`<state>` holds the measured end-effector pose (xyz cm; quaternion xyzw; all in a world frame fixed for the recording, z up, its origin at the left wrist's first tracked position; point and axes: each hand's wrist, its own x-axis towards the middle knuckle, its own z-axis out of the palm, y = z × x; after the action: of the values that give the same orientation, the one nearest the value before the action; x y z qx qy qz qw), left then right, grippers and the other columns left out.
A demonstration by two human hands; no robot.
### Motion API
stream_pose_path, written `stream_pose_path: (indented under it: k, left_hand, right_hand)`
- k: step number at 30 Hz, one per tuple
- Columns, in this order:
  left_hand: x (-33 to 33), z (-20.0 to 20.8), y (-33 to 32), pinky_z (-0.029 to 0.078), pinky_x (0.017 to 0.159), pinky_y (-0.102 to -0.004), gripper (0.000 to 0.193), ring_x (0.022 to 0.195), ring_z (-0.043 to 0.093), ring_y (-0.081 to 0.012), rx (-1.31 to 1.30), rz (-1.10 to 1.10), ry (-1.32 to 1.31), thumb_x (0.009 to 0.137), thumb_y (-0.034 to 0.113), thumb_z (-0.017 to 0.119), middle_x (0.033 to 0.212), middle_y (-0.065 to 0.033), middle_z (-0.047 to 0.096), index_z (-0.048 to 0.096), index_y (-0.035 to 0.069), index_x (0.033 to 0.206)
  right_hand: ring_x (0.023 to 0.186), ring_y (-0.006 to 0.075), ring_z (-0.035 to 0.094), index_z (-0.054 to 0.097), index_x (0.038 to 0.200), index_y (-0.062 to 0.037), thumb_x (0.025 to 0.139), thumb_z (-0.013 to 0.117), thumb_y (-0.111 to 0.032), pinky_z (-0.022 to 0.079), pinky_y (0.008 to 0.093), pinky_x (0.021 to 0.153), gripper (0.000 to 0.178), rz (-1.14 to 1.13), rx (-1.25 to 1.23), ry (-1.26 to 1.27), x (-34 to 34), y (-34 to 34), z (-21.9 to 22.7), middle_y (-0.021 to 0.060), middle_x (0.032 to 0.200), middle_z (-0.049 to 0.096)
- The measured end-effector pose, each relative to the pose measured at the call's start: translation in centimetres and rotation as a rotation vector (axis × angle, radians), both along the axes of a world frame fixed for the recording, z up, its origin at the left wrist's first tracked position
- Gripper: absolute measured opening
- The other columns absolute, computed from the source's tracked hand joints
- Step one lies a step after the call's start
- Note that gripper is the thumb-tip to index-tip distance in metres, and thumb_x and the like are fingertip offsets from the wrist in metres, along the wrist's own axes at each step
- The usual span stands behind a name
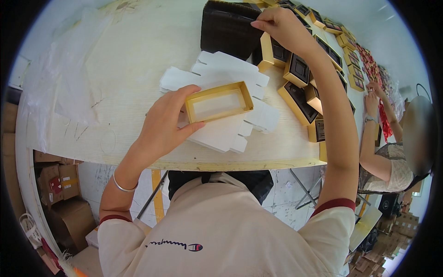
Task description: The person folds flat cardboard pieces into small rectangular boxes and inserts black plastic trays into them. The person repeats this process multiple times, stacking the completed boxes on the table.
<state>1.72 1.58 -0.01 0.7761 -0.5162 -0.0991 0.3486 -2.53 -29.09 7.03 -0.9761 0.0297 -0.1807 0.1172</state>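
Observation:
My left hand (159, 121) grips the left end of a shallow gold box (248, 98), thumb at the near side and fingers at the far side. The box is open at the top and its pale inside shows. Under it lie several flat white die-cut card blanks (217, 134) with slotted edges. At the far middle stands a black box (228, 31). My right hand (282, 27) reaches to its right edge, fingertips pinched together; whatever is between them is too small to make out.
Several gold boxes with black inserts (299, 69) crowd the table's right side. Clear plastic sheeting (64, 69) lies at left. A co-worker's hands (373, 97) are at red items (385, 122) on the far right. Cardboard cartons (57, 182) sit below left, near the table edge (230, 167).

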Motion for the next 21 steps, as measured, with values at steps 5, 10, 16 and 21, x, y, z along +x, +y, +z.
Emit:
stream_pose_path:
  k: [5,10,16,21]
  left_hand:
    - [0.1,0.2,-0.1,0.041,0.098,-0.0379,0.064,0.116,0.051,-0.03,0.024,0.008,0.055,0.074,0.019,0.077,0.126,-0.0136,0.055,0.047,0.004,0.129]
    - [0.5,0.2,-0.3,0.04,0.1,-0.0379,0.07,0.116,0.05,-0.0296,0.014,-0.06,0.02,0.072,0.019,0.078,0.128,-0.0127,0.054,0.045,0.005,0.132]
    - [1.2,0.7,-0.5,0.039,0.101,-0.0376,0.08,0.116,0.05,-0.028,0.019,-0.147,0.146,0.068,0.013,0.08,0.128,-0.0113,0.054,0.04,0.008,0.138]
    - [1.2,1.3,-1.3,0.04,0.1,-0.036,0.082,0.113,0.05,-0.0279,0.05,-0.225,0.107,0.067,0.009,0.08,0.128,-0.0094,0.055,0.041,0.011,0.139]
  right_hand:
    - [0.076,0.0183,0.059,0.068,0.093,-0.0015,0.088,0.066,-0.02,0.048,0.0288,0.071,0.019,-0.051,-0.193,-0.034,-0.1,0.4,0.2,0.0072,0.084,0.065]
    - [0.083,0.0326,0.061,0.064,0.105,0.0018,0.088,0.064,-0.025,0.047,0.0424,0.077,0.032,-0.016,0.033,-0.161,-1.8,1.9,3.5,0.0205,0.095,0.063]
    - [0.061,0.0003,0.041,0.063,0.077,-0.0127,0.084,0.07,-0.034,0.028,0.0184,0.054,0.023,0.078,0.996,0.145,-10.3,4.4,3.2,-0.0088,0.066,0.05]
    - [0.055,0.003,0.041,0.062,0.078,-0.0072,0.082,0.073,-0.028,0.031,0.0172,0.051,0.024,-0.386,1.352,0.56,-11.6,5.2,-0.6,-0.0044,0.066,0.053]
